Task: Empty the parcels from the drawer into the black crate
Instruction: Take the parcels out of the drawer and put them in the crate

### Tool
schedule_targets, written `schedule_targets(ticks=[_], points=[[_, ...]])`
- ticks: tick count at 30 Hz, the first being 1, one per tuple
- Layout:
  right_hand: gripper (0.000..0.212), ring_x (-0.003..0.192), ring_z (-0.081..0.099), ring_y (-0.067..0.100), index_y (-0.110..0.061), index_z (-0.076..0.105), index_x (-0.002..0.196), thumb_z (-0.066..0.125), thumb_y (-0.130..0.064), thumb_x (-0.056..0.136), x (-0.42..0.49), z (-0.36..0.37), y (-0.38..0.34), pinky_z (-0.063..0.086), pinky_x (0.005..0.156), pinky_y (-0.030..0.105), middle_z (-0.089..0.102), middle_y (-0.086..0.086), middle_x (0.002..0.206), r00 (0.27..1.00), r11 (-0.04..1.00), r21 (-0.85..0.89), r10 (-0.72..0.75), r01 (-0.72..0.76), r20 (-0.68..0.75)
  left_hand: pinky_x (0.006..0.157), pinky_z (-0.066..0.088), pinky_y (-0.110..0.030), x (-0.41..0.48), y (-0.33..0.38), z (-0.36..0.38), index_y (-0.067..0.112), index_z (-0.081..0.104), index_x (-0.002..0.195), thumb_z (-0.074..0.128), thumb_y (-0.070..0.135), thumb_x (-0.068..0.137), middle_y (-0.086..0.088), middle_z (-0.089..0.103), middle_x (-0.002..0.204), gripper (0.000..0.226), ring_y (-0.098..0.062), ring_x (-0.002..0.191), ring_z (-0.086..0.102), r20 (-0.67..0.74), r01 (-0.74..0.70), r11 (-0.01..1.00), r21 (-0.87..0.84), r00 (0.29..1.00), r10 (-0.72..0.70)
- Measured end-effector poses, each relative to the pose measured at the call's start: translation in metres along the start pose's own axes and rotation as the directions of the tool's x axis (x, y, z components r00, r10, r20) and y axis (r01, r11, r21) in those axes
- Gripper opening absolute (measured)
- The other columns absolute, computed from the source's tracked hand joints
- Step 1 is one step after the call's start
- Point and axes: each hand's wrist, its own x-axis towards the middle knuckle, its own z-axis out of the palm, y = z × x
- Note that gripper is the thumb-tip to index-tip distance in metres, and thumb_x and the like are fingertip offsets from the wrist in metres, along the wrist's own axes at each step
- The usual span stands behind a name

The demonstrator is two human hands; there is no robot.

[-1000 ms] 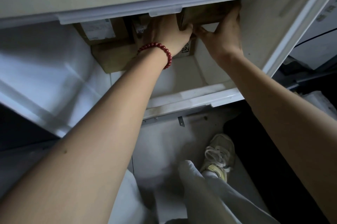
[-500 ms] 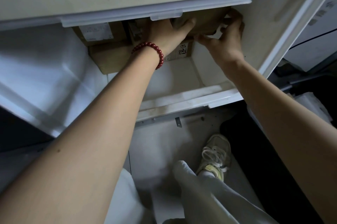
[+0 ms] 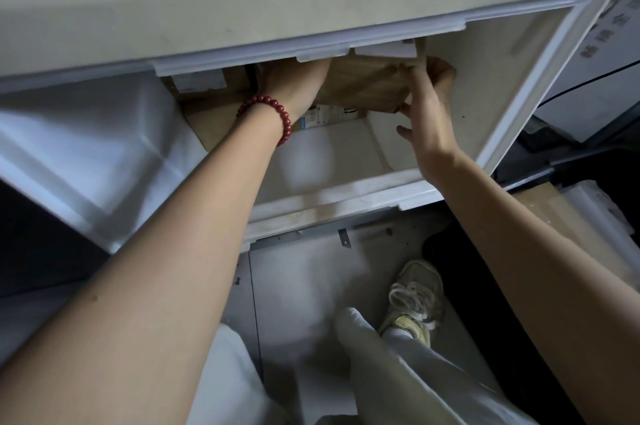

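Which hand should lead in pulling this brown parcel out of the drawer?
Right, probably. The right hand curls round the exposed end of the brown parcel, with bare drawer floor just below it. The left hand has its fingers hidden under the rim.

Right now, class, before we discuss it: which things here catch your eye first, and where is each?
Both arms reach into the open white drawer, where the left hand and right hand hold a brown parcel by its ends, just under the upper rim. A red bead bracelet stands out on the left wrist. Lower right, a pale sneaker rests on the grey floor.
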Motion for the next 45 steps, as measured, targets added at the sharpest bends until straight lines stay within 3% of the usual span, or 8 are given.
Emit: schedule_targets(ticks=[3,8,13,19,24,28,31,45], points=[[0.038,0.126,0.047,0.024,-0.032,0.034,0.114,0.046,-0.059,0.091,-0.002,0.003,0.001,0.038,0.106,0.047,0.041,0.006,0.14,0.996,0.995,0.052,0.086,-0.088,0.036,0.085,0.051,-0.033,-0.014,0.007,-0.002,0.037,0.048,0.073,0.049,0.05,0.093,0.022,0.049,0.075,0.024,0.004,0.073,0.049,0.026,-0.085,0.996,0.021,0.996,0.084],[0.034,0.112,0.055,0.017,-0.027,0.033,0.106,0.054,-0.05,0.092,-0.008,0.005,0.006,0.049,0.095,0.054,0.05,-0.002,0.117,0.991,0.986,0.1,0.133,-0.131,-0.013,0.065,0.04,-0.002,-0.02,0.008,-0.004,0.04,0.058,0.095,0.055,0.055,0.089,0.03,0.055,0.086,0.017,0.026,0.069,0.045,0.137,-0.155,0.987,0.041,0.979,0.149],[0.047,0.102,0.061,0.009,-0.033,0.035,0.125,0.063,-0.039,0.088,-0.023,-0.006,0.014,0.058,0.085,0.046,0.054,-0.006,0.118,0.997,0.987,0.151,0.066,-0.058,-0.048,0.062,0.031,0.01,-0.023,0.012,-0.001,0.048,0.049,0.082,0.057,0.048,0.091,0.036,0.051,0.085,0.012,0.03,0.069,0.043,0.181,-0.173,0.985,-0.008,0.968,0.172],[0.06,0.106,0.063,0.009,-0.034,0.035,0.135,0.065,-0.042,0.083,-0.043,-0.015,0.017,0.058,0.077,0.034,0.052,0.0,0.131,0.999,0.989,0.145,0.029,-0.022,-0.042,0.072,0.036,0.003,-0.028,0.013,0.004,0.045,0.052,0.09,0.059,0.046,0.09,0.035,0.053,0.095,0.007,0.011,0.095,0.052,0.188,-0.102,0.994,-0.046,0.976,0.109],[0.07,0.125,0.051,0.017,-0.043,0.037,0.131,0.066,-0.058,0.069,-0.067,-0.027,0.018,0.048,0.101,0.043,0.046,-0.003,0.137,0.998,0.996,0.064,0.065,-0.064,-0.008,0.091,0.033,-0.008,-0.053,0.004,0.003,0.028,0.018,0.151,0.057,0.055,0.087,0.013,0.044,0.14,0.08,-0.001,0.12,0.047,0.258,-0.034,0.999,-0.02,0.965,0.038],[0.074,0.121,0.053,0.01,-0.038,0.047,0.13,0.064,-0.061,0.062,-0.089,-0.034,0.014,0.049,0.096,0.038,0.044,-0.005,0.138,0.988,0.988,0.043,0.142,-0.145,0.067,0.083,0.034,-0.004,-0.081,0.006,-0.005,0.035,0.014,0.151,0.059,0.053,0.086,0.019,0.044,0.138,0.081,-0.001,0.12,0.043,0.261,-0.024,1.0,-0.009,0.965,0.026],[0.069,0.105,0.062,0.004,-0.03,0.048,0.131,0.065,-0.049,0.067,-0.11,-0.041,0.004,0.047,0.079,0.024,0.057,-0.001,0.13,0.976,0.982,0.046,0.177,-0.184,0.124,0.102,0.041,-0.025,-0.104,0.009,-0.008,0.034,0.014,0.151,0.063,0.051,0.084,0.01,0.045,0.143,0.084,-0.012,0.125,0.048,0.25,0.015,0.999,-0.032,0.968,-0.007],[0.03,0.091,0.064,0.008,-0.035,0.057,0.109,0.067,-0.029,0.082,-0.17,-0.065,-0.044,0.051,0.086,0.038,0.069,-0.016,0.095,0.923,0.954,-0.114,0.298,-0.278,0.245,0.088,0.034,-0.028,-0.215,0.006,-0.029,0.032,0.019,0.143,0.07,0.06,0.072,0.017,0.055,0.112,0.092,-0.011,0.108,0.048,0.058,0.125,0.991,-0.05,0.991,-0.122]])
